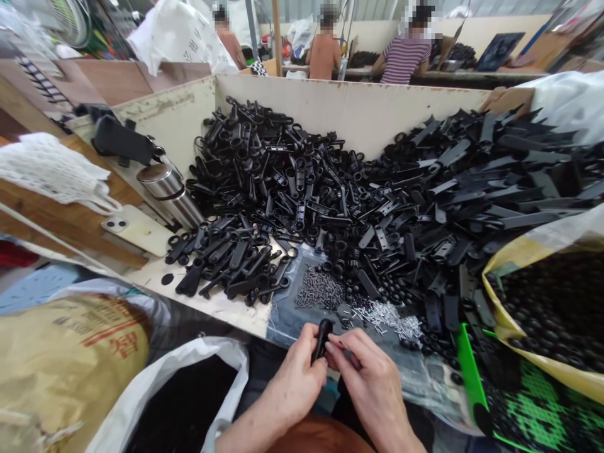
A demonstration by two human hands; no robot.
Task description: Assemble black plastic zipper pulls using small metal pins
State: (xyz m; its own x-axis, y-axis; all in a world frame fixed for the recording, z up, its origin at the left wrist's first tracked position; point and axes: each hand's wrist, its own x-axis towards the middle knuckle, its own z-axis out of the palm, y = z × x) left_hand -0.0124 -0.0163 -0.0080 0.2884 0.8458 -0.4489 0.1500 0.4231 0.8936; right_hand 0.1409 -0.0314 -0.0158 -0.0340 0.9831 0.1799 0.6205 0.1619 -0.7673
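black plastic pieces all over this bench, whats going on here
A person at the near edge of the bench holds one black plastic piece upright between both hands: the left hand grips it and the right hand pinches its side. Just beyond lie small grey screws and silver pins, with a big heap of black parts behind. A phone and a metal flask sit to the left. Three other people work at a far bench.

Black plastic piece (323,333), its lower end hidden inside left hand (295,384), forearms (245,434) cut off at bottom edge, yellow bag (507,324) cut by right edge, grey pins (321,289) too small to distinguish
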